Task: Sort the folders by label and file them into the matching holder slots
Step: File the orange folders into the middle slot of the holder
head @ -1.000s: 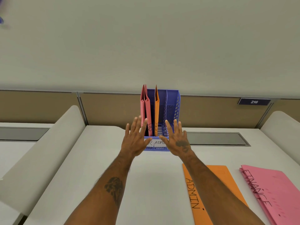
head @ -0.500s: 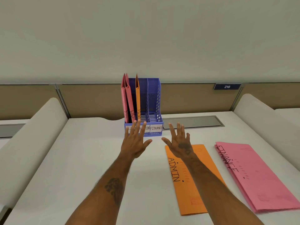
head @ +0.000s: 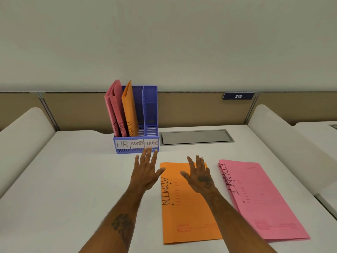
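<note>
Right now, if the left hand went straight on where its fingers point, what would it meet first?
Probably the front wall of the blue holder, near the FINANCE label. Fingertips of the left hand overlap it in view; whether they touch, I cannot tell.

The right hand (head: 199,177) and its forearm cover part of the orange ADMIN folder (head: 187,216). The holder (head: 124,151) hides the lower ends of the standing folders (head: 118,110). Faint print on the pink FINANCE stack (head: 264,201) is illegible.
</note>
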Demonstrator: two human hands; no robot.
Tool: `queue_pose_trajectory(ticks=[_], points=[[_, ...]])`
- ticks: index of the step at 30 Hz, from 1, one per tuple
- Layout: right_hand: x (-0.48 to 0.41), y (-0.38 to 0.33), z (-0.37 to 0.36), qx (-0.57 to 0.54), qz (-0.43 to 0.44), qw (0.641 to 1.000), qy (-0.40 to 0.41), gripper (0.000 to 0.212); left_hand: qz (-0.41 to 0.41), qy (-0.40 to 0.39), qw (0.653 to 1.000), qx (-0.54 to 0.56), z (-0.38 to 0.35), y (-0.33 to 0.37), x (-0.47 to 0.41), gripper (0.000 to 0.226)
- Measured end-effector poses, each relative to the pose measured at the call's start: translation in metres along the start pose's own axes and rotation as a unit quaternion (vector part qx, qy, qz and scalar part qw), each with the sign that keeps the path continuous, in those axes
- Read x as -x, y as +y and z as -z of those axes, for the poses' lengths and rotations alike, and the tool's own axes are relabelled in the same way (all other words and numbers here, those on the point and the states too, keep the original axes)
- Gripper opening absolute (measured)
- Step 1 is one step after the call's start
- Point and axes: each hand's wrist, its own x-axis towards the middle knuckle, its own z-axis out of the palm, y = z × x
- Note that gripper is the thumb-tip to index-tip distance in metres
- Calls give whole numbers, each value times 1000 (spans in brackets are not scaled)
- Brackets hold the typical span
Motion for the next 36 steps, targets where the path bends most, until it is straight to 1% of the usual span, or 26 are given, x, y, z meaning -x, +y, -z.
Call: queue_pose_trajectory(ticks=[7,10,14,19,22,27,29,33,36], points=[[6,51,-20,38,5,999,-32,80,24,-21,999,13,-25,46,12,94],[9,63,-29,24,-3,998,-52,82,45,-36,998,36,-37,60,18,100],[12,73,-41,8,-18,997,-76,83,72,-72,993,53,-56,70,27,86],[24,85,-57,-18,-37,992,-119,82,120,-81,984,103,-73,81,48,82],[30,92,-68,-23,-58,990,-129,79,170,-106,973,111,-82,88,57,80],[37,91,-77,-22,-89,990,-110,78,243,-137,950,141,-89,96,62,78],[39,90,-77,-35,-105,990,-87,76,252,-144,945,153,-91,97,63,79],[42,83,-75,-97,-167,980,-53,74,253,-143,942,169,-91,99,61,78],[43,77,-74,-119,-177,976,-35,72,275,-136,928,211,-88,103,56,82]])
